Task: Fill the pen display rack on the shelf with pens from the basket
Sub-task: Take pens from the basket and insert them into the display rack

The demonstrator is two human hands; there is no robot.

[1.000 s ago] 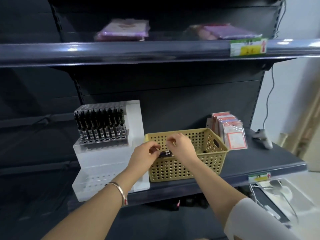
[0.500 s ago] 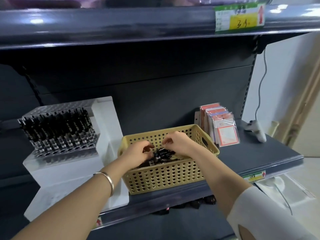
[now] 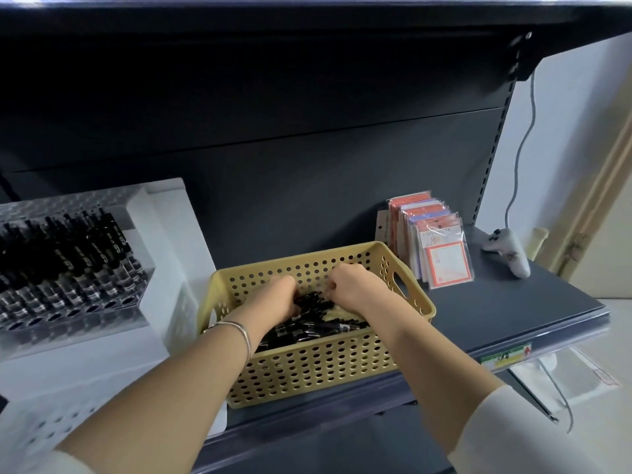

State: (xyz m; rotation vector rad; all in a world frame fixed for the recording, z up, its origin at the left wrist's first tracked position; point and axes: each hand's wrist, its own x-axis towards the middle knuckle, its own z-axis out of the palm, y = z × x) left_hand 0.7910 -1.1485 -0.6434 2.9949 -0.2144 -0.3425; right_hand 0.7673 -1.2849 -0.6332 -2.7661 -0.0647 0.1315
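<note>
Working in the yellow perforated plastic basket (image 3: 307,367) on the dark shelf (image 3: 496,309), black pens (image 3: 307,331) heaped inside. My left hand (image 3: 273,302) curls round a few. My right hand (image 3: 355,285) is curled at their tips, grip unclear. Beside it, the clear tiered pen display rack (image 3: 68,268) has its upper block stocked and its lower tiers look bare. Partway, I judge.

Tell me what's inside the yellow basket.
A pile of black pens; the left hand grips some, the right hand pinches their tips. The hands cover pens beneath them, and the floor of the basket is hidden.

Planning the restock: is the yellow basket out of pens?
No, black pens lie in the basket where the left hand and right hand reach.
</note>
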